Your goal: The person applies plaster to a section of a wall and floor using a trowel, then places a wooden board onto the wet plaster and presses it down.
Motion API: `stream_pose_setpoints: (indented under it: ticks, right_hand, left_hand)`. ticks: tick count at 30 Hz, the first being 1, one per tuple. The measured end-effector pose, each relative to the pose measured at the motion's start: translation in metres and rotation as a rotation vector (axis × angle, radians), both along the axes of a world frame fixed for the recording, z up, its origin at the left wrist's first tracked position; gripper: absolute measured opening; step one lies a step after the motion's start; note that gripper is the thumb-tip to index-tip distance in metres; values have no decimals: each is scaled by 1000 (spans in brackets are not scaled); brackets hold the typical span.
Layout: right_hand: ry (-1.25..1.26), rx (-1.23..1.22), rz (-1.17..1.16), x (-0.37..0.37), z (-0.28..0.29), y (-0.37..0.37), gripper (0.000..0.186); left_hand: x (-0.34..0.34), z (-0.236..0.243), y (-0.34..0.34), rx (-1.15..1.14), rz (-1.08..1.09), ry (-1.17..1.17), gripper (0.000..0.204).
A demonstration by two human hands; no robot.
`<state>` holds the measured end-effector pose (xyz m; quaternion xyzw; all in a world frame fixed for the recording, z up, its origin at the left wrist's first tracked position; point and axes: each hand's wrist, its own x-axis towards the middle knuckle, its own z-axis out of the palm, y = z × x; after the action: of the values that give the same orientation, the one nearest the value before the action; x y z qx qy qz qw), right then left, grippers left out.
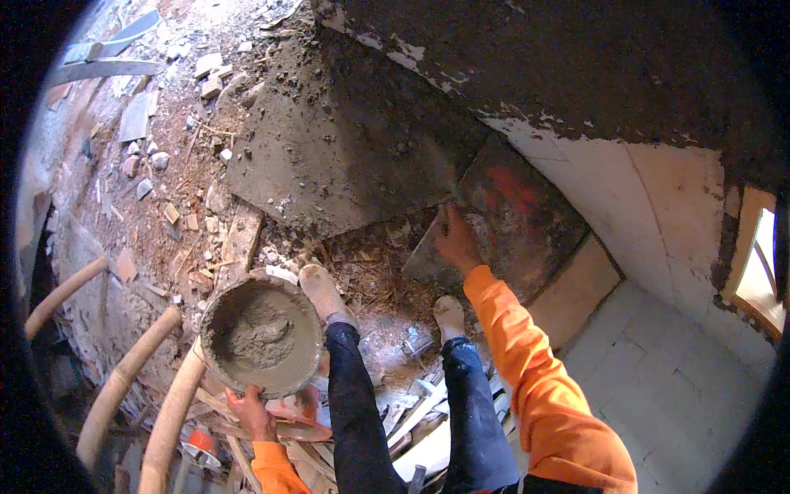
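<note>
A round, grey-crusted mortar bucket (216,306) is tilted toward me at lower left, with wet mortar (262,329) inside. My left hand (257,416) is closed on its near rim. My right hand (459,243) reaches forward over the joint between two boards, its fingers closed; what they hold, if anything, I cannot make out. Left of that hand lies a large mortar-smeared board (304,165). Beneath and right of it is a second dark board (527,218) with red smears. Both are at the foot of a partly plastered wall (592,177).
Rubble and broken wood pieces (171,214) cover the ground at left. Thick round poles (123,383) rise at lower left, near an orange-and-white object (202,445). Wood scraps (424,420) lie around my feet (322,290). A pale block wall (650,387) and a bright opening (761,272) stand at right.
</note>
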<state>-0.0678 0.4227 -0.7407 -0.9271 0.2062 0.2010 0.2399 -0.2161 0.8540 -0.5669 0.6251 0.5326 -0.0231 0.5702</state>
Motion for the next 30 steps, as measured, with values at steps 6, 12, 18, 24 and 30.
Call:
stream_pose_setpoints:
  ticks: [6, 12, 18, 24, 30]
  right_hand:
    - [9, -221, -187, 11, -52, -19, 50]
    - [-58, -84, -14, -15, -33, 51, 49]
    - [94, 70, -138, 12, -33, 114, 51]
    - [-387, 57, -19, 12, -48, 150, 55]
    - [16, 11, -202, 104, -42, 128, 55]
  left_hand:
    - [17, -26, 60, 11, -103, 10, 52]
    - [51, -24, 57, -78, -103, 45, 58]
    - [62, -34, 56, -173, -123, 6, 62]
    - [73, -30, 46, -152, -158, 41, 61]
    - [73, -29, 54, -166, -136, 75, 59]
